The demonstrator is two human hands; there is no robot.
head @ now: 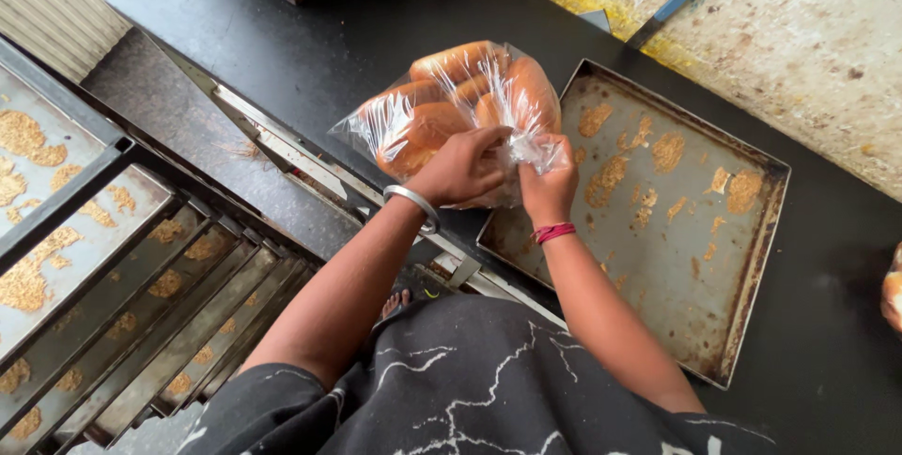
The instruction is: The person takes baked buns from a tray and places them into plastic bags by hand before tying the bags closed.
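Observation:
A clear plastic bag (376,122) full of golden-brown buns (456,65) rests on the black counter, at the near left corner of a metal baking tray (752,258). My left hand (460,169), with a metal bangle at the wrist, grips the bag's gathered mouth from the left. Pinching the same twisted plastic from the right is my right hand (548,187), which wears a red thread at the wrist. Both hands touch each other over the bag's opening.
The tray holds only baked-on crumbs and brown patches. A blue-handled scraper (672,4) lies on the stained surface behind it. A rack of crumb-covered trays (103,267) stands at the left. Part of another bun (893,295) shows at the right edge.

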